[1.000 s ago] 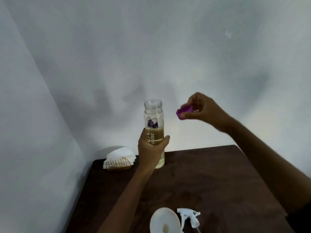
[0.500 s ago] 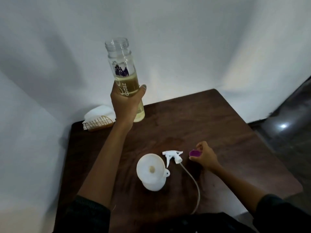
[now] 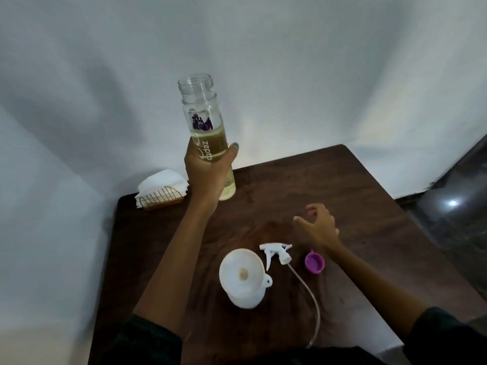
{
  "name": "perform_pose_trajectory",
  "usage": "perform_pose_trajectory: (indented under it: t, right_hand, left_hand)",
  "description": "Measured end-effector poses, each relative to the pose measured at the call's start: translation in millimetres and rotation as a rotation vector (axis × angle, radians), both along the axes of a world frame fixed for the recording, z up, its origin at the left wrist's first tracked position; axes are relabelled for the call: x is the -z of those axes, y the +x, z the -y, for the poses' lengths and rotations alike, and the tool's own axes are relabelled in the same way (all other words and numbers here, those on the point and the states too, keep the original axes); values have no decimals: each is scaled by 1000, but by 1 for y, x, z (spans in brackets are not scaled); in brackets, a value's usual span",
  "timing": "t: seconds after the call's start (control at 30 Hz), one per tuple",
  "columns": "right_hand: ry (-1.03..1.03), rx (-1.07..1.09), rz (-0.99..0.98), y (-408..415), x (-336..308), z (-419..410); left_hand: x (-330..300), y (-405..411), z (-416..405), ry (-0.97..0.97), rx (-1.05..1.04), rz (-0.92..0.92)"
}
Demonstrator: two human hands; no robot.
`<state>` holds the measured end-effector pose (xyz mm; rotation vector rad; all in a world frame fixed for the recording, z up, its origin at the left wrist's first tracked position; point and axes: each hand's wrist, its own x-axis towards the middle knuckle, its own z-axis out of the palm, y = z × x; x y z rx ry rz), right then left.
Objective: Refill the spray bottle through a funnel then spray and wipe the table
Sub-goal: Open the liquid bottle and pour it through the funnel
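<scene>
Left hand (image 3: 208, 175) grasping uncapped refill bottle (image 3: 208, 138) (yellowish liquid) above table (image 3: 342, 185), right hand (image 3: 319, 225) released, empty, purple cap (image 3: 314, 262) beside spray head (image 3: 276, 254), funnel (image 3: 241, 271) seated in white spray bottle (image 3: 247, 297).

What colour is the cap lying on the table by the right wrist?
Purple. The cap lies open side up, clearest in the head view, the only one given.

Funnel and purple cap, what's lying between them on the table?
In the head view, the white spray trigger head lies between the funnel and the purple cap.
</scene>
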<state>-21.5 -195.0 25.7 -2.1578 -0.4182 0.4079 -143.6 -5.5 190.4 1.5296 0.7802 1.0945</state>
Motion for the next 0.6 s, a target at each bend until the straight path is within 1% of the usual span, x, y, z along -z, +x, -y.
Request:
perform_pose_trajectory:
  t: [0.07, 0.13, 0.23, 0.33, 0.43, 0.5, 0.6]
  right_hand:
    - [173, -91, -76, 6, -34, -25]
    - [316, -201, -107, 9, -75, -50]
    - [467, -374, -128, 6, -136, -82]
    - [519, -559, -131, -2, -182, -103]
    - [489, -710, -106, -10, -209, -120]
    - [470, -785, -102, -17, -220, -131]
    - [521, -854, -114, -26, -230, -145]
  left_hand:
    - [0, 0, 1, 3, 7, -5]
    - [-1, 1, 1, -5, 5, 15]
    - [-3, 4, 3, 7, -24, 9]
    - [-6, 4, 2, 39, -30, 38]
    - [-9, 4, 0, 75, -27, 46]
    - [-11, 2, -2, 152, -30, 12]
    - [-13, 9, -5, 228, -44, -82]
